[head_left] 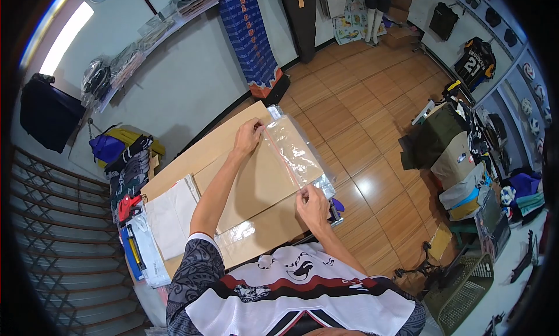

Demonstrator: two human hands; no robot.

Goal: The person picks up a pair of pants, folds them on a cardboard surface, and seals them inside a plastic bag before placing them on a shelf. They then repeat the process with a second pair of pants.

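The round black edge of the lens is cutting off all four corners, and the person's lower body is dropping out of the bottom of the view. The clear plastic bag (294,151) is giving me trouble: glare is washing over it, so I cannot tell whether anything is sitting inside. Its near end is hanging just past the desk (192,161) edge, and something dark with a blue tip is peeking out below it, too hidden to name.

Now the hands. The left hand (248,135) is reaching far out, arm nearly straight, fingers curled down and pressing on the far end of the bag's long edge, where a thin reddish strip is running. The right hand (312,205) is staying close to the body, elbow bent, thumb and fingers pinching the near corner of the same bag. So both hands are closed on the bag, one at each end, and it is lying stretched flat between them on the right side of the desk, over a sheet of brown cardboard (256,184).

Another slip of clear film (236,232) is lying near the person's chest. To the left, a stack of white folded packets (169,216) is resting on the desk, and beyond it red and blue items (129,231) are crowding the edge, too small to make out.
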